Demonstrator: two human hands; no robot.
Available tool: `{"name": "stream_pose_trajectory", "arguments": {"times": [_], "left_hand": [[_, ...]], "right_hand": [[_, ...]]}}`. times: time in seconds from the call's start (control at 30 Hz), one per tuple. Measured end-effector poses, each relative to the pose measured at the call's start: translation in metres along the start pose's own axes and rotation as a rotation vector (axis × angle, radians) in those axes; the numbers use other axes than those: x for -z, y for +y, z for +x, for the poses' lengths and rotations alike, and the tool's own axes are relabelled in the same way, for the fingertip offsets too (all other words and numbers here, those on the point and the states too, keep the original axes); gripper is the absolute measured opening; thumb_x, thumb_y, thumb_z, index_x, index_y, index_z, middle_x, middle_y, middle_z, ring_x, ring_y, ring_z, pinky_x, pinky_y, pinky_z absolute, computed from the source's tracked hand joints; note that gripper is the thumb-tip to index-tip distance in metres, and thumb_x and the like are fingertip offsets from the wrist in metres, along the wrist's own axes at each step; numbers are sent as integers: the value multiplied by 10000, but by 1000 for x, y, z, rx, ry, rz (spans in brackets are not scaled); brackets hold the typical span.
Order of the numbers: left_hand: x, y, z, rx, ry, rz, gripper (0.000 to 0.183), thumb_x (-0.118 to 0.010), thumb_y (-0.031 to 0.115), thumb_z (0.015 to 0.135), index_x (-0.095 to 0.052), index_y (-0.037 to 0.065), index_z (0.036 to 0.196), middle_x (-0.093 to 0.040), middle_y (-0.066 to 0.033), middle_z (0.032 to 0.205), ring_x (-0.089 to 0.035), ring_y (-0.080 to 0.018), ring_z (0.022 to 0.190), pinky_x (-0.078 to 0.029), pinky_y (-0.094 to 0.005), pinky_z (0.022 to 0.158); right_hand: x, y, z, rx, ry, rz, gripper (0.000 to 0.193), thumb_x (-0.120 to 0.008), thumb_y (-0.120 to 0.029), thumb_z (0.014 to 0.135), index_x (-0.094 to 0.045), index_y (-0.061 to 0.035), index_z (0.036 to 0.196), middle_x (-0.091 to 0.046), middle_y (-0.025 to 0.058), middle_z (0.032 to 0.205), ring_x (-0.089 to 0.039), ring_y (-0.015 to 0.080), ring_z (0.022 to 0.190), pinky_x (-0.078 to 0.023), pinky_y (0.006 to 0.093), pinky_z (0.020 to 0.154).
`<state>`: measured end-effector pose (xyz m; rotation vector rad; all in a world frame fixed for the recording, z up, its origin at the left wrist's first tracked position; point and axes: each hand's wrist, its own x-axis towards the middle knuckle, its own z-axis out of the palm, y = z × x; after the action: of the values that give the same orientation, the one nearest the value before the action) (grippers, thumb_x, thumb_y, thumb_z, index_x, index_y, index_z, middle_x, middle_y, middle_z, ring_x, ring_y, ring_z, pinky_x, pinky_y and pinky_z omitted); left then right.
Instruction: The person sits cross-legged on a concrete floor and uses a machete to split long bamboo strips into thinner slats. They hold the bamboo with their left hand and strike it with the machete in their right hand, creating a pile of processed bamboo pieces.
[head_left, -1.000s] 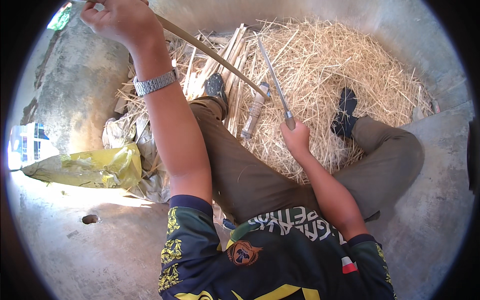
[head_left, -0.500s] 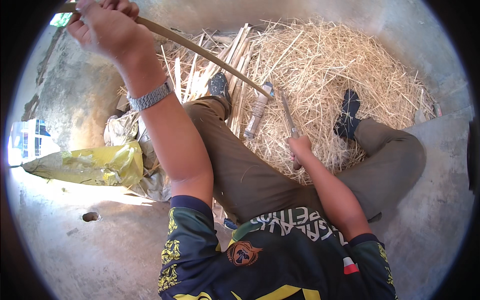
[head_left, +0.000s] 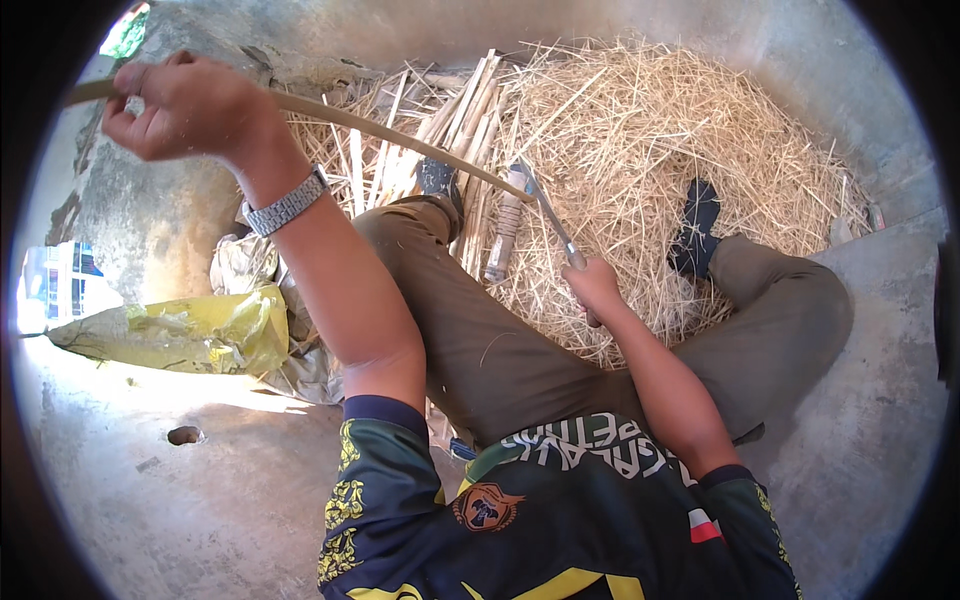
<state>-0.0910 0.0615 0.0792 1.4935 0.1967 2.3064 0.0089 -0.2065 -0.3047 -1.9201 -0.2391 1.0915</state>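
Observation:
My left hand (head_left: pixel 190 108), with a metal watch on its wrist, is raised at the upper left and closed around a long, thin strip that looks like bamboo (head_left: pixel 390 134). The strip slopes down to the right, and its lower end is by the top of a wrapped post (head_left: pixel 508 225) between my legs. A knife (head_left: pixel 552 219) is in my right hand (head_left: pixel 597 284), fingers wrapped round its handle. The blade points up and left, its upper part beside the strip's lower end; whether they touch I cannot tell.
Pale shavings (head_left: pixel 640 140) are heaped ahead and between my feet. Split sticks (head_left: pixel 478 110) lie beside my left foot. A yellow sack (head_left: pixel 235 330) rests at the left near crumpled cloth. The concrete floor (head_left: pixel 120 470) has a small hole (head_left: pixel 186 435), and a concrete wall (head_left: pixel 800 70) curves behind the heap.
My left hand has moved down and to the left, pulling the strip with it to a flatter slope. The knife blade has tilted left, closer to the strip's end.

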Motion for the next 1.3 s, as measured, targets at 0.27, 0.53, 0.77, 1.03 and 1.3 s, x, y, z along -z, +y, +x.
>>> {"name": "stream_pose_trajectory", "arguments": {"times": [0.27, 0.53, 0.77, 1.03, 1.3], "left_hand": [[15, 8, 9, -160, 76, 78, 286, -419, 246, 1067, -328, -12, 1150, -568, -172, 691, -509, -137, 428, -432, -223, 363], [1, 51, 15, -266, 6, -103, 295, -483, 261, 1020, -341, 24, 917, -390, -72, 609, -392, -121, 404, -361, -238, 388], [3, 81, 16, 221, -57, -321, 310, -481, 286, 923, -461, 19, 765, -351, -53, 628, -241, -130, 451, -220, -307, 462], [-2, 79, 7, 184, -10, -274, 146, -527, 171, 966, -427, 83, 1028, -374, -79, 679, -262, -118, 445, -214, -300, 449], [-2, 79, 9, 121, -9, -163, 156, -495, 191, 1021, -441, 49, 987, -374, -58, 633, -300, -116, 420, -264, -301, 422]], "right_hand": [[1, 9, 3, -13, 68, 5, 192, -645, -166, 846, -585, 6, 786, -557, 69, 599, -540, 173, 437, -426, 355, 398], [4, 0, 2, -32, 135, 45, 206, -662, -179, 839, -598, 8, 784, -562, 71, 601, -542, 171, 438, -431, 350, 395], [5, 3, 7, -20, 186, 168, 231, -661, -183, 847, -570, -11, 723, -532, 61, 555, -509, 173, 392, -410, 350, 377], [8, -7, -3, -81, 136, 119, 209, -636, -176, 865, -599, 28, 845, -576, 86, 626, -549, 183, 454, -434, 363, 423], [6, 11, 12, -159, 202, 191, 231, -693, -170, 829, -570, 9, 748, -537, 77, 579, -526, 177, 426, -428, 361, 395]]}}
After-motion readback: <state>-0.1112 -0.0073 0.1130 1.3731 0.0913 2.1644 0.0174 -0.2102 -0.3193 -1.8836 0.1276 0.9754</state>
